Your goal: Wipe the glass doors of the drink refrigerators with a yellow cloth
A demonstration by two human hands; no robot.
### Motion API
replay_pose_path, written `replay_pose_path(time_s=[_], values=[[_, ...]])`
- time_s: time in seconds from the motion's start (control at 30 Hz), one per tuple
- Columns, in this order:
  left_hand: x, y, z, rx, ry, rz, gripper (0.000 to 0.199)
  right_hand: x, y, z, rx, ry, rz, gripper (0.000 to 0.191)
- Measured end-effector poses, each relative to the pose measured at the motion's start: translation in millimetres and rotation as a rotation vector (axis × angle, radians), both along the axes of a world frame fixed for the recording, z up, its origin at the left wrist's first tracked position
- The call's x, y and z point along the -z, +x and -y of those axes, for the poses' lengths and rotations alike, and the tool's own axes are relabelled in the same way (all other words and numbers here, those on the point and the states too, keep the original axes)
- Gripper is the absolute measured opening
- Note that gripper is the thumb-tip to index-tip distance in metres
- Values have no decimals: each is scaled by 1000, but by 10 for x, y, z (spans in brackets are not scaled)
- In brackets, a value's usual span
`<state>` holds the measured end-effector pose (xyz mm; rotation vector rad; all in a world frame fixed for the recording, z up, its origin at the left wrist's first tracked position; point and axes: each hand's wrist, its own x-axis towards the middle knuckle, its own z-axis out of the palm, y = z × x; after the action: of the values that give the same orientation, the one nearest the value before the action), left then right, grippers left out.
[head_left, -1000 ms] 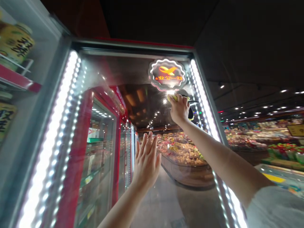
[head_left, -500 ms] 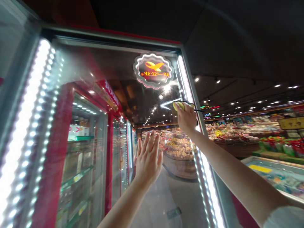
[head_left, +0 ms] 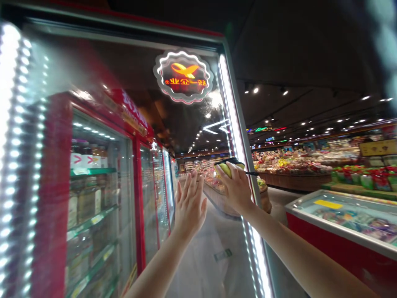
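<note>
- Head view: our right hand point(head_left: 237, 189) grips a yellow-green and black cloth point(head_left: 226, 169) at the lit right side of a glass door point(head_left: 242, 124).
- Our left hand point(head_left: 190, 205) spreads its fingers, palm toward the glass; we cannot tell whether it touches.
- Above both, we see a scalloped, glowing sign point(head_left: 184, 77).
- Through the glass, a red-framed cooler point(head_left: 138, 198) holds bottles point(head_left: 89, 196).

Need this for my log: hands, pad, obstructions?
Right hand gripping yellow-green pad. Left hand raised, open. Pad at glass door, light strip close alongside.
</note>
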<state>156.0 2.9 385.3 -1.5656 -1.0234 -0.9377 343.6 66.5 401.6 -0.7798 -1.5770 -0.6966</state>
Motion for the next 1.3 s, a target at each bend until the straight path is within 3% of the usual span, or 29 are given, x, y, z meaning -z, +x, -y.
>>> replay_pose_path(time_s=[0.17,0.27,0.43,0.53,0.63,0.77,0.87,1.13,1.3], values=[[70,-11,-36,-3,-8,-30,91,501,166,44,-27,-55,142,57],[117,12,-69,11,-2,-48,91,629,290,81,-30,-93,225,56],[284,169,-153,77,-56,-102,81,502,549,220,-50,-138,302,56],[365,330,-204,102,-97,-135,69,368,718,251,-50,-85,180,55],[346,501,-251,101,-131,-154,63,215,864,152,-33,-8,59,51],[169,709,-296,103,-166,-201,64,-83,986,-111,-96,100,7,48],[-9,861,-324,100,-174,-218,64,-408,1032,-266,-147,172,44,48],[-493,1270,-428,28,-47,-210,63,-1555,1067,-353,-173,328,162,47],[-721,1460,-415,-65,28,-192,66,-2172,1051,-367,-180,362,218,44]])
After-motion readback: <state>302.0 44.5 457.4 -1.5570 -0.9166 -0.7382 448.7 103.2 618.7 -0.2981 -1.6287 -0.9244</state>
